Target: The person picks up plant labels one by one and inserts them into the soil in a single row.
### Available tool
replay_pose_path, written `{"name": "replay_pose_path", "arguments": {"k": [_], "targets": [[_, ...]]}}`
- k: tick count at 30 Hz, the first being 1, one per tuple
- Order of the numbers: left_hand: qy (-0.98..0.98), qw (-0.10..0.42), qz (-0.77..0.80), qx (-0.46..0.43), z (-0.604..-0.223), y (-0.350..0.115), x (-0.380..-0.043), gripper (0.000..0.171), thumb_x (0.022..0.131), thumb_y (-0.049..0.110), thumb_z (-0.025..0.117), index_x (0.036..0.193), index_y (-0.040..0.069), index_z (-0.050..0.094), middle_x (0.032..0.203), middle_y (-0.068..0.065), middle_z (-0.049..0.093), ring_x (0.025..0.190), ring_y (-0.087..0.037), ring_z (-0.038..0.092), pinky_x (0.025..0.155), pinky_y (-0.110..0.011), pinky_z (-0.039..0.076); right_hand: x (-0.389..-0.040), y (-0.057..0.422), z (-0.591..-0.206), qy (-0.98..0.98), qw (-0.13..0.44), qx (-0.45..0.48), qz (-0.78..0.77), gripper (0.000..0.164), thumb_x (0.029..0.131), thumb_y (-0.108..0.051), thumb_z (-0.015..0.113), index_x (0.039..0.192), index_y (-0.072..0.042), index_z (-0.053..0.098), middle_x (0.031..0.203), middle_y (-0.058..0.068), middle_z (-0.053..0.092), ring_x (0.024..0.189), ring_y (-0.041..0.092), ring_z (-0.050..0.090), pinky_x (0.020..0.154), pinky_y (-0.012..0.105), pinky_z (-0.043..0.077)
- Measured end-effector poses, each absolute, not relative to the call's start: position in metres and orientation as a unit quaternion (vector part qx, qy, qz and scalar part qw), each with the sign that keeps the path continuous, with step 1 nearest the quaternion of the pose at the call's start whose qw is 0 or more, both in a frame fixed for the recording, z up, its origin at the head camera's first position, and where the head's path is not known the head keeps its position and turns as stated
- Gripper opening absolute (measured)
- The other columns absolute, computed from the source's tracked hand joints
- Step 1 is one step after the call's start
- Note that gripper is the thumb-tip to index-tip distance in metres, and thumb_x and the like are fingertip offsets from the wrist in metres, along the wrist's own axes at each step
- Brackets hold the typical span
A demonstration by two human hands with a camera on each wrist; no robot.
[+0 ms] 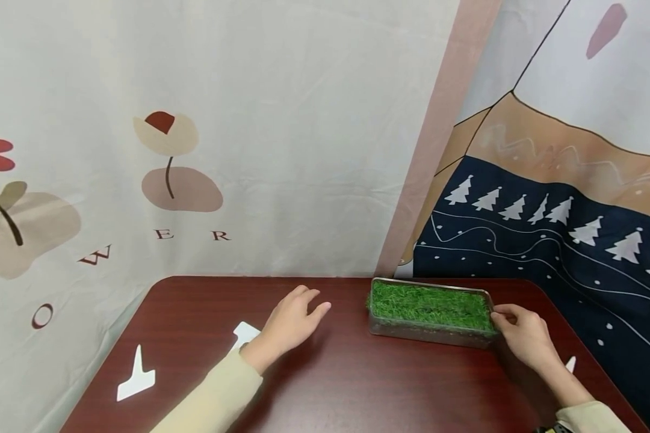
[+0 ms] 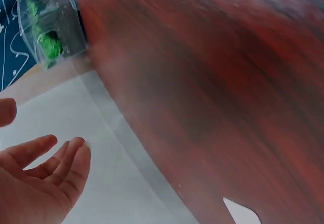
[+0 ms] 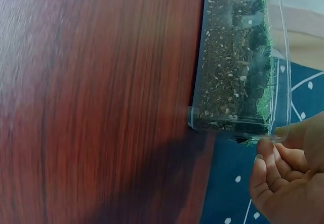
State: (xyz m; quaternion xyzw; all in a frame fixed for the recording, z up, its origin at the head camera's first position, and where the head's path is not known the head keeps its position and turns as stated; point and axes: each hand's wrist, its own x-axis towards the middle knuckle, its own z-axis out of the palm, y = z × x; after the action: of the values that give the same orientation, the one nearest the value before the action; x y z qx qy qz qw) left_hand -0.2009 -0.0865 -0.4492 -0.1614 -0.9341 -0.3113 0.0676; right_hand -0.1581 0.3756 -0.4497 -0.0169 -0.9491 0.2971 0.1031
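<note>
A clear plastic box point(image 1: 428, 335) filled with dark soil and green grass point(image 1: 428, 304) stands at the back right of the table. My right hand point(image 1: 522, 337) pinches the rim at its right end between thumb and fingers; the right wrist view shows the soil point(image 3: 225, 57) through the clear wall. My left hand point(image 1: 292, 323) is raised over the middle of the table, left of the box, fingers relaxed and holding nothing. Under the left wrist lies a white T-shaped plant label point(image 1: 245, 332), partly hidden by the arm.
Another white plant label point(image 1: 137, 380) lies at the table's left side. A white pointed tip point(image 1: 571, 364) shows beside the right forearm. The dark red wooden table point(image 1: 357, 385) backs onto a printed curtain point(image 1: 303, 150), with a navy tree-patterned cloth point(image 1: 520, 240) at the right.
</note>
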Motion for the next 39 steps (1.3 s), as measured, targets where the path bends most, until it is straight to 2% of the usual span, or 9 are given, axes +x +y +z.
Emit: {"name": "replay_pose_path", "arguments": {"k": [4,9,15,18,21,23,27,32,39], "targets": [[-0.922,0.078,-0.326,-0.195,-0.448,-0.074,-0.206,0.034,0.104,0.025,0.065,0.123,-0.001,0.073,0.117,-0.013,0.072,0.110,-0.032,0.070,0.095,-0.048,0.055,-0.158,0.369,-0.451,-0.946,0.114,-0.006,0.302,0.028,0.106,-0.014,0.062,0.120,0.009,0.069,0.099,0.016,0.074,0.083,0.026,0.067,0.062,0.031,0.050],[-0.909,0.077,-0.349,-0.214,-0.447,-0.064,-0.210,0.019,0.103,0.012,0.064,0.110,0.003,0.079,0.104,-0.009,0.078,0.091,-0.020,0.072,0.084,-0.041,0.058,-0.162,0.357,-0.451,-0.942,0.109,0.007,0.318,0.029,0.105,-0.016,0.064,0.119,0.008,0.070,0.098,0.014,0.074,0.083,0.026,0.069,0.061,0.029,0.051],[-0.911,0.060,-0.351,-0.209,-0.447,-0.053,-0.217,0.019,0.103,0.013,0.064,0.103,0.003,0.080,0.085,-0.003,0.076,0.065,-0.007,0.058,0.069,-0.031,0.052,-0.163,0.346,-0.451,-0.938,0.082,-0.006,0.336,0.034,0.105,-0.023,0.065,0.122,0.007,0.070,0.103,0.014,0.074,0.093,0.032,0.071,0.066,0.030,0.053],[-0.910,0.054,-0.359,-0.199,-0.446,-0.050,-0.219,0.026,0.104,0.015,0.064,0.083,0.007,0.077,0.060,0.005,0.058,0.051,-0.006,0.042,0.057,-0.027,0.042,-0.163,0.340,-0.453,-0.938,0.086,-0.001,0.337,0.033,0.104,-0.021,0.066,0.122,0.006,0.070,0.102,0.013,0.074,0.092,0.030,0.071,0.066,0.030,0.053],[-0.911,0.044,-0.368,-0.180,-0.445,-0.048,-0.219,0.045,0.103,0.017,0.066,0.059,0.014,0.058,0.048,0.009,0.032,0.045,-0.006,0.027,0.050,-0.025,0.030,-0.165,0.334,-0.456,-0.934,0.099,0.009,0.345,0.030,0.103,-0.018,0.069,0.119,0.007,0.071,0.098,0.011,0.074,0.087,0.026,0.070,0.065,0.029,0.052],[-0.913,0.035,-0.370,-0.167,-0.445,-0.048,-0.218,0.055,0.102,0.019,0.067,0.052,0.019,0.045,0.046,0.011,0.023,0.045,-0.006,0.021,0.049,-0.025,0.025,-0.165,0.330,-0.457,-0.930,0.106,0.013,0.351,0.029,0.101,-0.016,0.070,0.118,0.007,0.072,0.096,0.011,0.073,0.085,0.024,0.069,0.064,0.028,0.052],[-0.912,0.019,-0.379,-0.155,-0.445,-0.050,-0.217,0.060,0.101,0.017,0.068,0.049,0.023,0.039,0.044,0.012,0.021,0.043,-0.005,0.018,0.049,-0.025,0.026,-0.165,0.323,-0.459,-0.926,0.112,0.015,0.361,0.027,0.100,-0.014,0.071,0.117,0.007,0.073,0.095,0.010,0.073,0.083,0.020,0.067,0.063,0.027,0.051],[-0.908,0.013,-0.393,-0.148,-0.445,-0.054,-0.215,0.059,0.100,0.011,0.066,0.051,0.021,0.035,0.047,0.011,0.020,0.044,-0.006,0.019,0.053,-0.024,0.030,-0.165,0.317,-0.459,-0.923,0.112,0.010,0.367,0.027,0.099,-0.013,0.072,0.116,0.007,0.073,0.094,0.010,0.074,0.082,0.018,0.068,0.064,0.026,0.052],[-0.905,0.016,-0.403,-0.137,-0.447,-0.061,-0.211,0.057,0.098,0.008,0.065,0.051,0.021,0.035,0.046,0.012,0.020,0.045,-0.007,0.019,0.052,-0.024,0.026,-0.165,0.309,-0.458,-0.920,0.106,-0.001,0.378,0.025,0.098,-0.013,0.074,0.114,0.006,0.074,0.093,0.008,0.074,0.080,0.015,0.067,0.064,0.026,0.052]]}}
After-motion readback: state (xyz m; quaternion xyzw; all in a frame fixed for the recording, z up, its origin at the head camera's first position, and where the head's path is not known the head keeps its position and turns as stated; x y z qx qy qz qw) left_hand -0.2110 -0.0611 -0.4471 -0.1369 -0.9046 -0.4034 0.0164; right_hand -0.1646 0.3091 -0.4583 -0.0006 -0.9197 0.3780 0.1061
